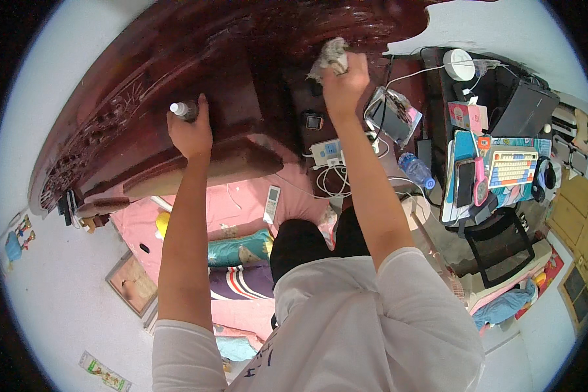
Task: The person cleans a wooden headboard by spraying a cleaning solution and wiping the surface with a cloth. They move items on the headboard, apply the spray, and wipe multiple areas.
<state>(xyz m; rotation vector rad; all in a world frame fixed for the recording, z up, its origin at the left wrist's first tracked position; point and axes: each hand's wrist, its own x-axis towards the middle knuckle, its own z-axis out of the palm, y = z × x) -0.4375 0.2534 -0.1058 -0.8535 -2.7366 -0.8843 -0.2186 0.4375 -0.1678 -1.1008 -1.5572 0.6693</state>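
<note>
Against dark carved wood [176, 59], left grip [191, 132] clamps a small bottle [184, 110]; right grip [345, 81] clenches a crumpled cloth [328, 57].

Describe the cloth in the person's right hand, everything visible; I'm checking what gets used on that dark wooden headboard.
The cloth is a small grey-white rag, crumpled into a wad, soft and worn-looking, with mottled darker patches. The right hand grips it in a closed fist, arm stretched up, so only the bunched end pokes out above and left of the knuckles. It is pressed against the dark reddish carved wooden headboard, near its upper edge by the white wall. Its full size and shape are hidden by the fist.
</note>
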